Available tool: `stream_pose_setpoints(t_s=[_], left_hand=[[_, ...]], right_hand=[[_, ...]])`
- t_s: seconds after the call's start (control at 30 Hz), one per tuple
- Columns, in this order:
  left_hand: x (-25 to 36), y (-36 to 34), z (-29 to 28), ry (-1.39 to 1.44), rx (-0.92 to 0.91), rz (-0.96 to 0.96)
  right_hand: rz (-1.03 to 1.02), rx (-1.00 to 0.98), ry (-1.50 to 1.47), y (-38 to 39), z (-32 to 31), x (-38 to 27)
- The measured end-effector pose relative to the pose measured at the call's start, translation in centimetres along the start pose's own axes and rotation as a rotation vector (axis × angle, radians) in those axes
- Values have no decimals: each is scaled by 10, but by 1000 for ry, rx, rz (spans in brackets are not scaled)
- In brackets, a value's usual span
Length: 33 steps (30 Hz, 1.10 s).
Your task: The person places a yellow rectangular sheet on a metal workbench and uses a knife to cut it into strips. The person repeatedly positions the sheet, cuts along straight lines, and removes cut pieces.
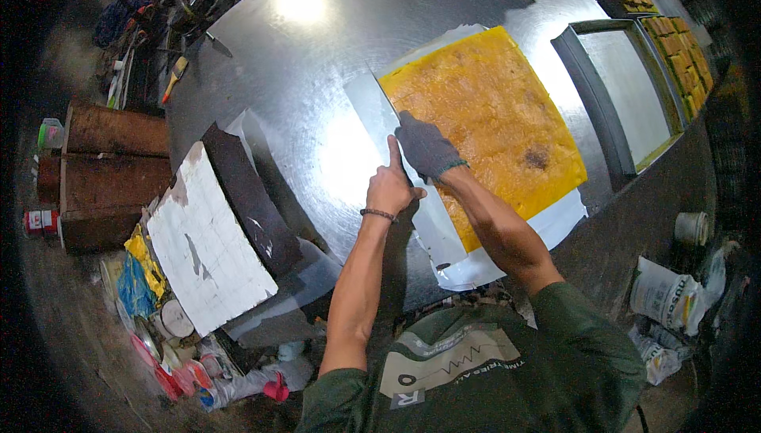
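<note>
Golden-yellow, roughly square slab (pixel 511 108) lies on the broad, shiny grey metal table (pixel 277 61), mostly right of both hands and under the right forearm (pixel 493 223); a long, flat grey strip (pixel 440 227) runs along its left edge, where the dark-gloved right hand (pixel 426 146) curls, its grip hidden from me, just beside the bare left hand (pixel 388 190), forefinger and thumb spread

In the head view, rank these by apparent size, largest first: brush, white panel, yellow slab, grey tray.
1. Yellow slab
2. Grey tray and white panel: too alike to rank
3. Brush, clearly smallest
</note>
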<state>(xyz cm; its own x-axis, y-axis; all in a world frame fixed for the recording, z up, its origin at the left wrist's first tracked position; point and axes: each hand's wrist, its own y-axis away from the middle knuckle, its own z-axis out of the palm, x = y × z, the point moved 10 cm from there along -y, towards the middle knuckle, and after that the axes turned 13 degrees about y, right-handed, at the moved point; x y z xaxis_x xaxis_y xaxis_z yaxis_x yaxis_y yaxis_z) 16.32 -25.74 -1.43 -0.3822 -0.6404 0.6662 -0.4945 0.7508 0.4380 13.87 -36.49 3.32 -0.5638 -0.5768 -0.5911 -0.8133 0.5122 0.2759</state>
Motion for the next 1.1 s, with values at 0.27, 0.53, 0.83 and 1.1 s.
stream_pose_setpoints(t_s=[0.27,0.53,0.83,1.1], left_hand=[[2,2,-2,-29,37,7],[0,0,-3,0,39,23],[-3,-1,-1,-57,27,19],[1,-1,-2,-97,33,6]], right_hand=[[-143,72,95,-1,1,-6],[31,-1,7,8,7,12],[78,3,-17,21,11,20],[-99,118,65,36,14,21]])
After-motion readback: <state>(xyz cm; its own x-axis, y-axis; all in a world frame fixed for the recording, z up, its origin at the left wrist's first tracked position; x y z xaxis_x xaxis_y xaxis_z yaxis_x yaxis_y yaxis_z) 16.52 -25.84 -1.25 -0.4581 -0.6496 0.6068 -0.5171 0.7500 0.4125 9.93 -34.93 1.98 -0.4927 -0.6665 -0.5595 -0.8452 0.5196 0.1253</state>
